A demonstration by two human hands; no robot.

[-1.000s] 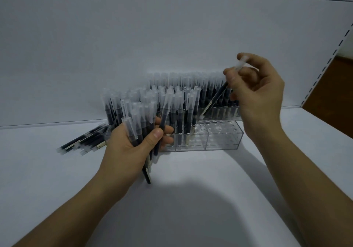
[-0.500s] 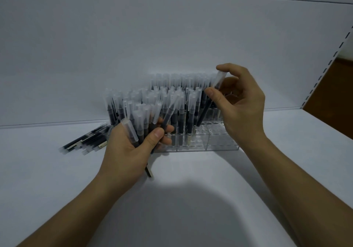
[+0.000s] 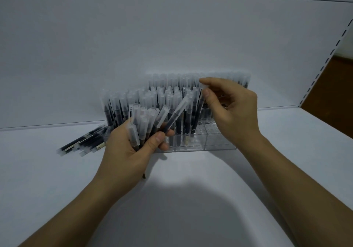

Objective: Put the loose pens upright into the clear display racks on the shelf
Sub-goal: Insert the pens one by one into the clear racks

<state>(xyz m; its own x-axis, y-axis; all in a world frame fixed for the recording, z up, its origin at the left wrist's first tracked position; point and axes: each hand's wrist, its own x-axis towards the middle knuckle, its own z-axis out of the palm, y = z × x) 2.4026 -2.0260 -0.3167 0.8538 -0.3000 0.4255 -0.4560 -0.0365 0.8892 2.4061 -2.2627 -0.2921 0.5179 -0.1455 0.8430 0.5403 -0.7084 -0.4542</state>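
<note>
– Pens, where are they?
– Most stand upright, caps up, packed into the clear racks at the back of the shelf, against the white back panel. Back rows sit higher than the front ones.
– Any holes free?
– Yes, front rack, right end: empty holes just under the right hand.
– Left hand?
– Grips a bundle of pens, fingers and thumb wrapped round the barrels, caps fanned upward, right in front of the racks' left half. One pen in the bundle slants out to the right, cap towards the other hand. A barrel end pokes out below the palm.
– And the right?
– Pinches a single pen by its cap between thumb and forefinger, other fingers loosely curled. Pen nearly upright, tip down among the standing ones near the front rack's middle. Whether the tip sits in a hole, cannot tell; other pens hide it.
– Hands touching?
– No. Close, but apart.
– Loose ones?
– Small pile of loose pens lying flat on the shelf, left of the racks, just beyond the left hand.
– Anything else?
– Slotted upright at the right edge.
</note>
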